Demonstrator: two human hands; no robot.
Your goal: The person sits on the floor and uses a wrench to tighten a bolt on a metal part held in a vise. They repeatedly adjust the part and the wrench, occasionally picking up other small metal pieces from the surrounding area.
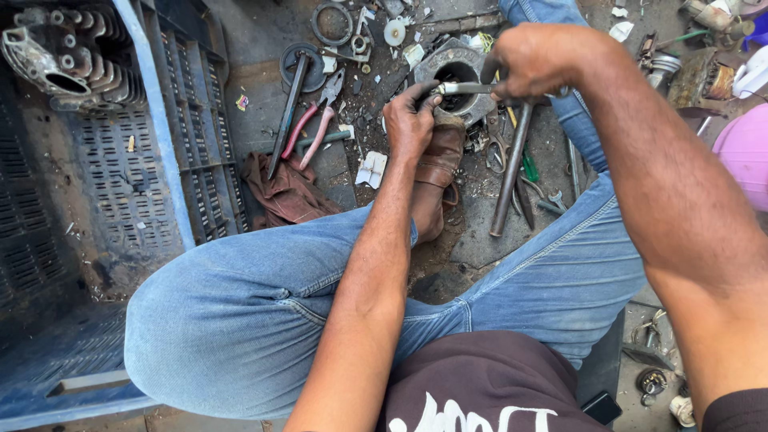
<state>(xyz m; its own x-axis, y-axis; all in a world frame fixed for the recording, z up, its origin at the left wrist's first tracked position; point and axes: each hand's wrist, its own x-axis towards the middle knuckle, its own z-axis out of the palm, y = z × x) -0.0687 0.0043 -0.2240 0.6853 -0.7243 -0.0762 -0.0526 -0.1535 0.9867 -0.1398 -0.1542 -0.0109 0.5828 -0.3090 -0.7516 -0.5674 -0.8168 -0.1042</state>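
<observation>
Head view, looking down. A grey metal cylinder with a round bore is seen on the floor, just beyond a brown shoe. A short metal tool is laid across the bore; its long axis runs nearly level from left to right in the picture, one end toward each hand.

The left hand is placed at the near left rim of the cylinder, and its grip is pressed together on the left end of the tool, thumb and forefinger pinching it. The right hand is closed in a fist over the right end of the tool, at the right edge of the cylinder. The cylinder thus lies between and slightly below both grips.

A long steel rod is seen below the right hand, its axis running steeply from upper right to lower left; whether it is gripped cannot be told. Pink-handled pliers lie left of the cylinder, well apart, jaws pointing up the picture. Beside them lie a dark bar and a brown rag. A blue crate occupies the left side. Knees in blue jeans fill the foreground.
</observation>
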